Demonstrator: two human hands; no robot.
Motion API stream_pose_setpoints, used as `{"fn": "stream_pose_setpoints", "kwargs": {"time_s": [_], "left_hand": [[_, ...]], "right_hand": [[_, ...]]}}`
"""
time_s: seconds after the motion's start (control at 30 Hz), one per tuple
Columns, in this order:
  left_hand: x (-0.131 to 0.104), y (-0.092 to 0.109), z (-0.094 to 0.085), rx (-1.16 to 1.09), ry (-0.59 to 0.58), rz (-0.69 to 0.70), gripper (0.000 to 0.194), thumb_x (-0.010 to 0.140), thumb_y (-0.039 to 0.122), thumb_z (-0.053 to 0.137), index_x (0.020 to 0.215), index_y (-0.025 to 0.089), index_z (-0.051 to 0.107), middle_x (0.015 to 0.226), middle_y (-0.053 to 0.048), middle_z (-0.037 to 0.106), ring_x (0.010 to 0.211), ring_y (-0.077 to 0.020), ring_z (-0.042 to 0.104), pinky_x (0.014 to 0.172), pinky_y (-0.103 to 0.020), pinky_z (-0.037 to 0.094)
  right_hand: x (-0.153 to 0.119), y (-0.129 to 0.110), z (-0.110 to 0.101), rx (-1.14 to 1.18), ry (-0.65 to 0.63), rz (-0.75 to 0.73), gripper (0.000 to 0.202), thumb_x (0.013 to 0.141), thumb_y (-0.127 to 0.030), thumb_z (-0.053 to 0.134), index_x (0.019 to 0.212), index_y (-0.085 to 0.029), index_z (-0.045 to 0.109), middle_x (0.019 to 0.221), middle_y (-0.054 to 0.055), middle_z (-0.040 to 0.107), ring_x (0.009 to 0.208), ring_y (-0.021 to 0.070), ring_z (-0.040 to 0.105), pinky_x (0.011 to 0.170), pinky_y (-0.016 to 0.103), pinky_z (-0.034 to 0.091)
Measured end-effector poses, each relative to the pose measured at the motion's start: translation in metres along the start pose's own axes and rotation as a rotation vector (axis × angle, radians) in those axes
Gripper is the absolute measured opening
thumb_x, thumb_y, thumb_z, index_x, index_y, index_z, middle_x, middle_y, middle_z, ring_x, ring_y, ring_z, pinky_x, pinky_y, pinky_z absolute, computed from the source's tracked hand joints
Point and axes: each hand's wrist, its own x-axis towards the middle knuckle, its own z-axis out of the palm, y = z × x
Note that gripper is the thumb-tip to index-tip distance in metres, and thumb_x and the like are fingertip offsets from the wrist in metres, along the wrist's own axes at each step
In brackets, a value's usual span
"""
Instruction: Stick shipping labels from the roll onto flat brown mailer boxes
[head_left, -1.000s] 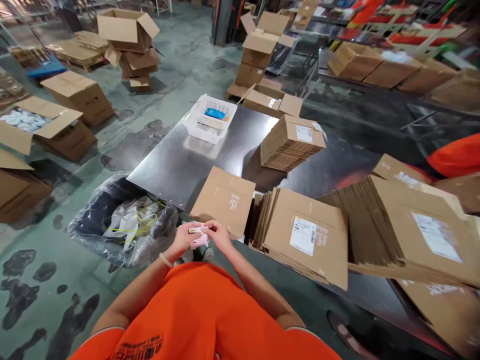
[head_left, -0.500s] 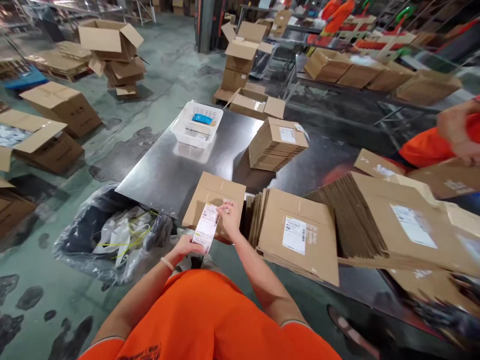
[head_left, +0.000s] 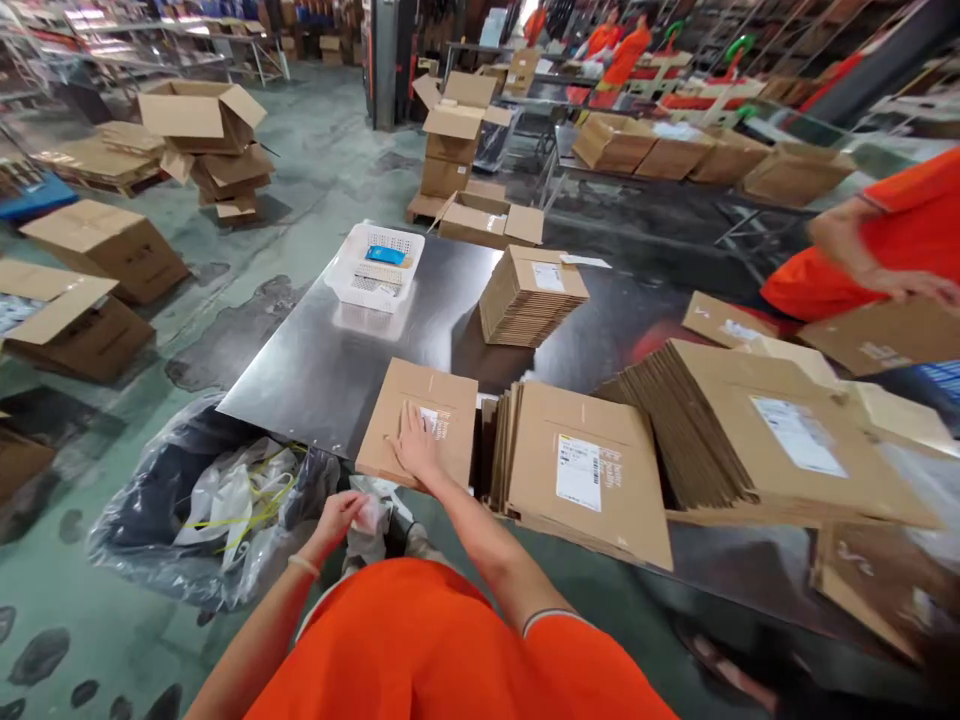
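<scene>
My right hand [head_left: 417, 448] lies flat with fingers stretched over a white label [head_left: 430, 420] on a flat folded cardboard box [head_left: 454, 395] at the table's near edge. The palm and fingers cover part of that label. Off the table's edge, above the floor, my left hand [head_left: 339, 522] pinches a thin pale label backing sheet [head_left: 369, 514], which looks crumpled and blurred. Just right of my right hand, more flat boxes [head_left: 525, 440] lean in a stack. The front one bears a printed label [head_left: 578, 472].
The metal table [head_left: 300, 385] carries a white basket [head_left: 343, 285] with a blue packet [head_left: 385, 255] and a pile of small folded boxes [head_left: 517, 320]. A lined waste bin [head_left: 142, 500] stands at left. A co-worker's hand [head_left: 904, 285] touches cardboard at right.
The label has gone from between my hands onto the box, and my right hand now presses on it. My left hand has moved left and down with the backing sheet.
</scene>
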Motion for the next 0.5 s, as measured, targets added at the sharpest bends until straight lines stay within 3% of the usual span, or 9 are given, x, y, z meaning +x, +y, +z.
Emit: {"fn": "stream_pose_setpoints", "kwargs": {"time_s": [0.07, 0.13, 0.23, 0.3, 0.4, 0.5], "left_hand": [[0.015, 0.019, 0.001, 0.040, 0.077, 0.035, 0.043, 0.074, 0.056, 0.081, 0.096, 0.019, 0.081, 0.085, -0.006, 0.079, 0.083, -0.0264, 0.072, 0.080, -0.036, 0.058], [0.030, 0.037, 0.005, 0.097, 0.180, 0.032, 0.046, 0.076, 0.040, 0.081, 0.116, 0.019, 0.079, 0.093, -0.007, 0.081, 0.083, -0.0253, 0.073, 0.085, -0.036, 0.058], [0.046, 0.054, 0.009, 0.143, 0.223, 0.003, 0.045, 0.073, 0.022, 0.082, 0.117, 0.018, 0.079, 0.099, -0.011, 0.084, 0.100, -0.0303, 0.077, 0.095, -0.038, 0.058], [0.049, 0.057, 0.008, 0.153, 0.201, 0.009, 0.041, 0.072, 0.017, 0.081, 0.112, 0.019, 0.080, 0.102, -0.012, 0.085, 0.113, -0.0342, 0.076, 0.100, -0.040, 0.056], [0.047, 0.059, 0.003, 0.166, 0.171, 0.021, 0.039, 0.071, 0.018, 0.080, 0.111, 0.019, 0.080, 0.104, -0.012, 0.085, 0.116, -0.0345, 0.075, 0.103, -0.040, 0.055], [0.038, 0.064, 0.006, 0.062, 0.061, 0.064, 0.047, 0.071, 0.029, 0.082, 0.117, 0.016, 0.079, 0.098, -0.009, 0.083, 0.105, -0.0296, 0.076, 0.094, -0.036, 0.057]], "right_hand": [[-0.006, 0.015, -0.011, -0.017, 0.060, 0.143, 0.073, 0.101, -0.037, 0.054, 0.166, -0.007, 0.039, 0.174, 0.026, 0.036, 0.164, 0.0357, 0.028, 0.134, 0.055, 0.017], [-0.013, 0.035, -0.030, -0.049, 0.189, 0.380, 0.071, 0.103, -0.035, 0.051, 0.164, 0.000, 0.039, 0.175, 0.031, 0.029, 0.166, 0.0386, 0.024, 0.133, 0.056, 0.019], [-0.026, 0.051, -0.052, -0.025, 0.206, 0.620, 0.062, 0.101, -0.033, 0.052, 0.153, 0.001, 0.053, 0.169, 0.036, 0.036, 0.159, 0.0436, 0.037, 0.125, 0.055, 0.034], [-0.032, 0.045, -0.055, 0.010, 0.188, 0.676, 0.053, 0.100, -0.032, 0.053, 0.146, -0.005, 0.062, 0.162, 0.033, 0.047, 0.150, 0.0428, 0.050, 0.117, 0.053, 0.045], [-0.035, 0.028, -0.060, 0.053, 0.251, 0.681, 0.050, 0.100, -0.031, 0.053, 0.146, -0.013, 0.060, 0.152, 0.028, 0.058, 0.136, 0.0392, 0.062, 0.108, 0.050, 0.052], [-0.039, 0.035, -0.096, 0.128, 0.334, 0.656, 0.052, 0.102, -0.033, 0.050, 0.151, -0.016, 0.055, 0.135, 0.023, 0.070, 0.118, 0.0360, 0.071, 0.100, 0.047, 0.054]]}}
